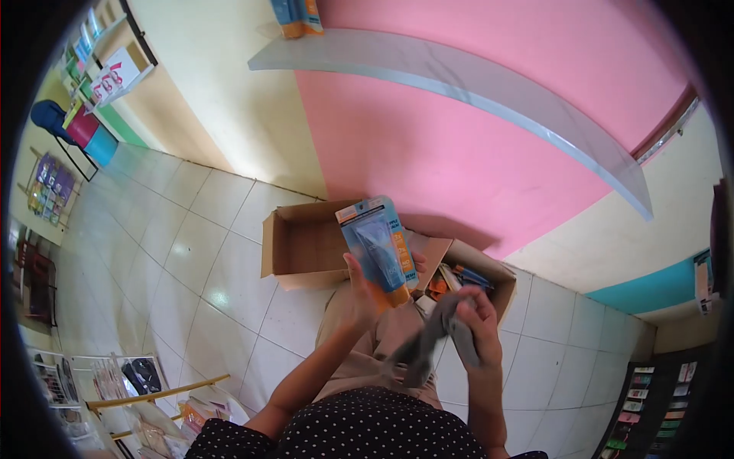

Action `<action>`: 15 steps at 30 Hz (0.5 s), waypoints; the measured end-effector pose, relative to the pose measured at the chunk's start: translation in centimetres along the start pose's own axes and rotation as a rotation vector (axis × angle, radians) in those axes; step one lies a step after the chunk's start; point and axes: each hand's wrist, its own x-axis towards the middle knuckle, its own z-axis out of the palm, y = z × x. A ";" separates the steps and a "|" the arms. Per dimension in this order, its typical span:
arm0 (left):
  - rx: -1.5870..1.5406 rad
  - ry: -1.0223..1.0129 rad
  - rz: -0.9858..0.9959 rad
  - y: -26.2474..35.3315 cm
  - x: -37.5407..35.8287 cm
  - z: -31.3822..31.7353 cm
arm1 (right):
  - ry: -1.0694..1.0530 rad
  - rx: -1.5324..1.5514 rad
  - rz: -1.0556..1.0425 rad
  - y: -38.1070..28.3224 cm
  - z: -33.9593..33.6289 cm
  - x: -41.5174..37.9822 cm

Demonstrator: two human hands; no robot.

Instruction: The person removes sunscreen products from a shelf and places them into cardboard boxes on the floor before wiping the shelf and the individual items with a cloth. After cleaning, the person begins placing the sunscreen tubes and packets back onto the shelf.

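My left hand [362, 297] is wrapped round a blue and orange packet [376, 243] with a clear front and a tube-like shape inside. Thumb and fingers grip its two sides, and a similar blue and orange panel shows along its right edge. A grey cloth [437, 330] hangs bunched from my closed right hand [482, 317], its lower end blurred over my lap. Just beyond the packet stands an open cardboard box [306, 275]. Beside my right hand, a second open box [501, 284] contains several blue and orange packets [466, 277].
Above the boxes, a curved grey shelf [436, 73] juts from the pink wall, with a blue and orange packet [300, 19] at its left end. At lower left is a wire rack [115, 363] with a wooden rail [160, 392]. A dark display [650, 405] stands at lower right.
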 end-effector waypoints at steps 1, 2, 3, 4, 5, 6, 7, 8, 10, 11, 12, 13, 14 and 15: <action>0.016 0.005 -0.014 0.3 -0.1 0.9 | 0.137 -0.082 -0.213 -0.2 2.1 0.9; 0.010 -0.005 -0.007 0.2 -0.4 2.0 | 0.277 -0.161 -0.427 0.0 4.0 1.8; 0.146 0.223 -0.029 -0.3 -0.7 3.4 | 0.275 -0.171 -0.439 0.1 5.4 2.7; 0.284 0.454 -0.049 -0.4 -0.7 5.2 | 0.301 -0.505 -0.609 0.4 6.7 3.8; 0.358 0.647 0.020 0.2 -0.2 7.7 | 0.318 -0.837 -0.773 0.7 7.4 4.3; 0.360 0.646 0.037 0.3 -0.4 6.6 | 0.304 -0.835 -0.783 1.0 7.7 4.3; 0.228 0.441 0.064 0.3 -0.5 4.3 | 0.182 -0.940 -0.914 1.4 7.9 4.3; 0.105 0.231 0.093 0.7 -0.5 2.7 | 0.052 -1.039 -1.050 1.8 8.1 4.3; 0.018 0.138 0.103 1.4 -1.2 2.2 | -0.028 -1.073 -1.110 3.1 7.3 3.4; -0.004 0.169 0.057 1.1 -1.5 2.3 | -0.076 -1.114 -1.150 3.3 6.7 3.2; -0.032 0.203 0.008 0.9 -1.5 2.5 | -0.105 -1.111 -1.172 3.1 6.3 3.4; -0.027 0.199 0.033 1.1 -1.5 3.0 | -0.046 -1.033 -1.189 2.9 5.9 3.6; 0.100 0.283 0.074 1.3 -1.7 3.7 | 0.018 -0.954 -1.198 2.7 5.3 3.7; 0.226 0.368 0.111 1.6 -1.6 4.2 | 0.004 -0.955 -1.209 2.2 3.8 3.8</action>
